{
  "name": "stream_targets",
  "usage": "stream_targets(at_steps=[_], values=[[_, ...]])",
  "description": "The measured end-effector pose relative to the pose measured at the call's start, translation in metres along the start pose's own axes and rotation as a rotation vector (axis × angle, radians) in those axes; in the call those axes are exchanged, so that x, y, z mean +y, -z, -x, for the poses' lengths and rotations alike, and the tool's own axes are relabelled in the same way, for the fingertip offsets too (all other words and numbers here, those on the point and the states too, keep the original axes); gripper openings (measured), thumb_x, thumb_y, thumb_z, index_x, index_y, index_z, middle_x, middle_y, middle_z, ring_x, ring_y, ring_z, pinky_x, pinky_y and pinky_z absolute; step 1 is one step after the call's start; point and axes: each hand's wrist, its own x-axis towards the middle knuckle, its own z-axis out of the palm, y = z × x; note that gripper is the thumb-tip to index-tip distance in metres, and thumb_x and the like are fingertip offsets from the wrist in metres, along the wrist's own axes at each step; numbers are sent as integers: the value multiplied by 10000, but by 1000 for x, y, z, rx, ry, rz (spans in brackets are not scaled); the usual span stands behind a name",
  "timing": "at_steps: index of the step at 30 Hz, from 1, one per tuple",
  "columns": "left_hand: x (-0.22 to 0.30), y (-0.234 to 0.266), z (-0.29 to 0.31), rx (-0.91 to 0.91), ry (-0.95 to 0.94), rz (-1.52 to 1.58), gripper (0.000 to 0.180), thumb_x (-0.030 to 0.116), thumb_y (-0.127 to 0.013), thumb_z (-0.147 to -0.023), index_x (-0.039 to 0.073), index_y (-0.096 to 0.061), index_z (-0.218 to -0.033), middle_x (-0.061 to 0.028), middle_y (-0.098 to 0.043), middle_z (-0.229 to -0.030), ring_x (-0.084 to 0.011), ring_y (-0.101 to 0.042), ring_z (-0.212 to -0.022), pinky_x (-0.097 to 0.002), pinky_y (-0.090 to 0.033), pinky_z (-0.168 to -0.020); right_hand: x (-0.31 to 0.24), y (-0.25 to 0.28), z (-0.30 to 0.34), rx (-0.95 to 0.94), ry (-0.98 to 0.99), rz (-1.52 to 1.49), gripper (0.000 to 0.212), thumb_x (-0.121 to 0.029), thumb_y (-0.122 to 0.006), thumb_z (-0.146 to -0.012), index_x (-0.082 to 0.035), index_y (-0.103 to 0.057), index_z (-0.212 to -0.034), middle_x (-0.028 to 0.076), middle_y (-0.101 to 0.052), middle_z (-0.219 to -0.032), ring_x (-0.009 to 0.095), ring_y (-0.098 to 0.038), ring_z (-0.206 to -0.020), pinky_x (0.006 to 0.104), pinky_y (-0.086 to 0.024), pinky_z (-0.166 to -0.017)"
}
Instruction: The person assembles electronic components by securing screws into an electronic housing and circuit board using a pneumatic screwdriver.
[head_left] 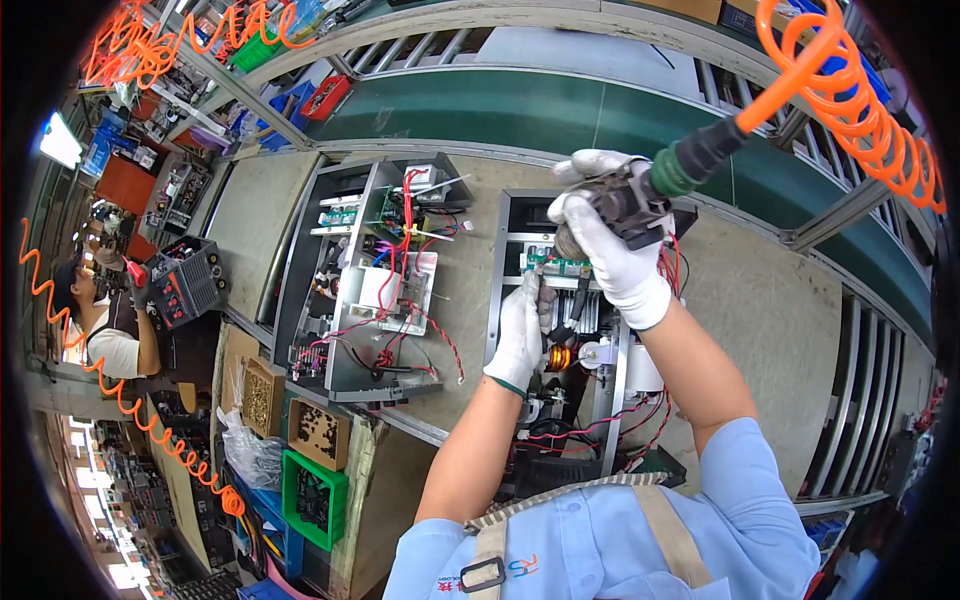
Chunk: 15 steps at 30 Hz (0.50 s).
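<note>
Both my hands wear white gloves with grey fingertips. My right hand point(612, 240) grips a dark pneumatic screwdriver point(640, 207) over the far part of an open metal chassis point(496, 300); the tool's tip is hidden by the hand. A green-and-black connector point(690, 162) joins the tool to an orange coiled air hose point(800, 75). Below the tool, a green circuit board point(572, 267) lies in the chassis. My left hand point(520, 335) reaches in at the board's near edge with its fingers closed together; what they pinch, if anything, is hidden. An orange-wound coil point(558, 358) sits beside it.
Left of my work stands a second open chassis point(350, 290) with red wires. Past the bench runs a green conveyor belt point(450, 110). Small-parts boxes point(318, 432) and a green bin point(315, 500) stand at lower left. Farther left, another person point(115, 330) handles a dark unit point(185, 282).
</note>
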Motion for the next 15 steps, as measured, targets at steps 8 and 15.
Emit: stream_targets(at_steps=[8,15], values=[[6,1,-4,14,26,10,398,449,-539,-935,96,-568,-754,52,-437,-589,-61,-331,-458,-215,-251,-420,11,-29,-26,-401,-161,97,343,-33,-703,-775,-16,-552,-1082,30,-634,-933,65,-570,-815,248,-477,-760],[2,1,-6,-50,2,69,352,439,-577,-917,101,-569,-819,31,-502,-673,-55,-348,-489,-214,-273,-430,23,-42,-43,-420,-166,199,275,10,-667,-800,-20,-560,-1052,-2,-608,-894,55,-568,-799,240,-492,-728]])
